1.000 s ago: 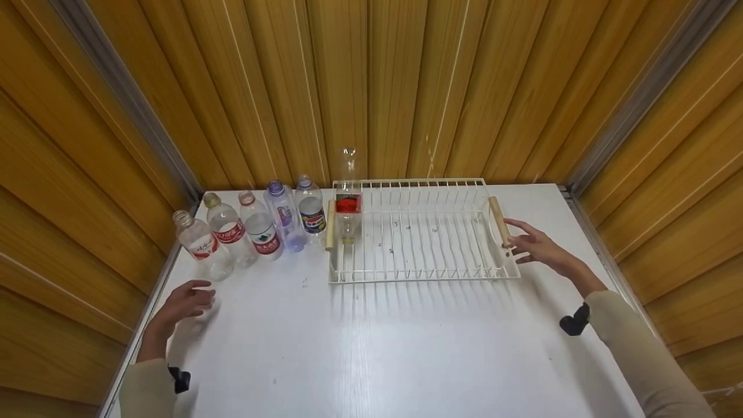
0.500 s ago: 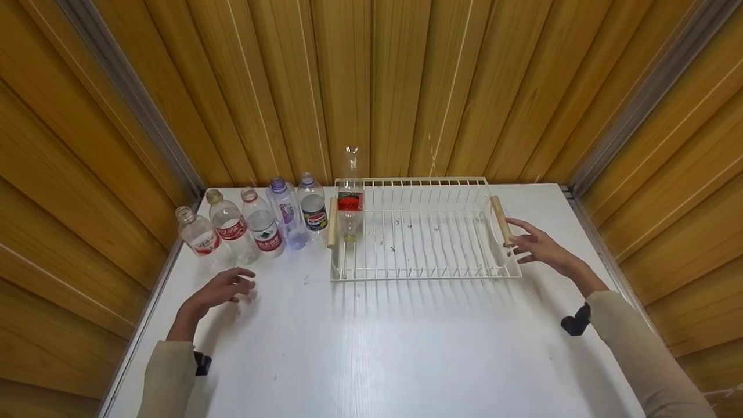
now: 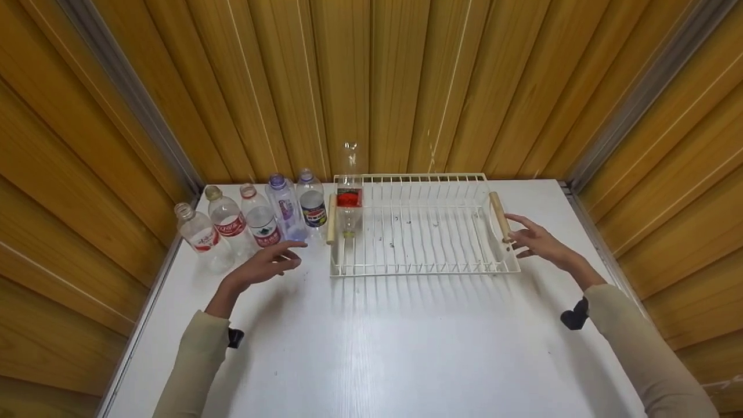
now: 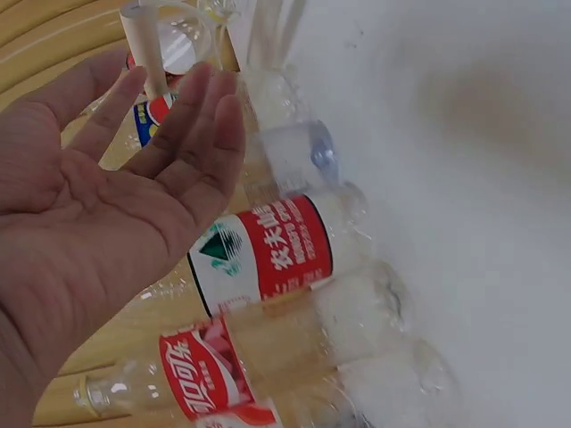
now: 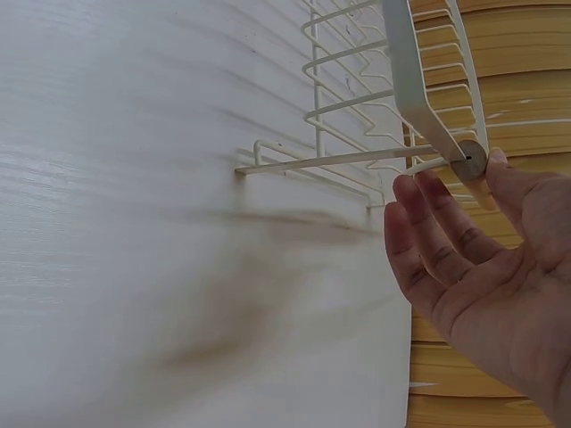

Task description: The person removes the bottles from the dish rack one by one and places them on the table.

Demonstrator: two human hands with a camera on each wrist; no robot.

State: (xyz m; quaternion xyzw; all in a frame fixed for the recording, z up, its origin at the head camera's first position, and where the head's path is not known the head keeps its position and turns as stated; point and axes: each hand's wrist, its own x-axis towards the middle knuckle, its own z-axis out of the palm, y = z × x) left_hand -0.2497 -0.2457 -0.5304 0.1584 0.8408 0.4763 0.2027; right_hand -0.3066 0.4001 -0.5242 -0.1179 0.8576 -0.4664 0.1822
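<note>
My left hand [image 3: 264, 266] hovers over the table in front of a row of empty plastic bottles, holding nothing, fingers loosely extended. In the left wrist view its palm overlaps a red-and-white labelled bottle [image 4: 290, 254]; a cola bottle [image 4: 198, 370] lies beyond. The purple-tinted bottle [image 3: 286, 206] and the blue-labelled bottle [image 3: 313, 209] stand just past its fingertips. My right hand [image 3: 543, 242] is at the right wooden handle [image 3: 499, 216] of a white wire dish rack [image 3: 426, 270], its digits lightly straddling the handle's near end [image 5: 468, 160].
A clear bottle with a red label [image 3: 349, 198] stands upside down in the rack's left end. Two more bottles [image 3: 203, 239] stand at the row's left. Wood-patterned walls [image 3: 400, 87] close off the white table [image 3: 400, 348] at back and sides.
My left hand has moved right and away from me along the bottle row, from its left end to before the purple-tinted bottle. My right hand stays at the rack handle.
</note>
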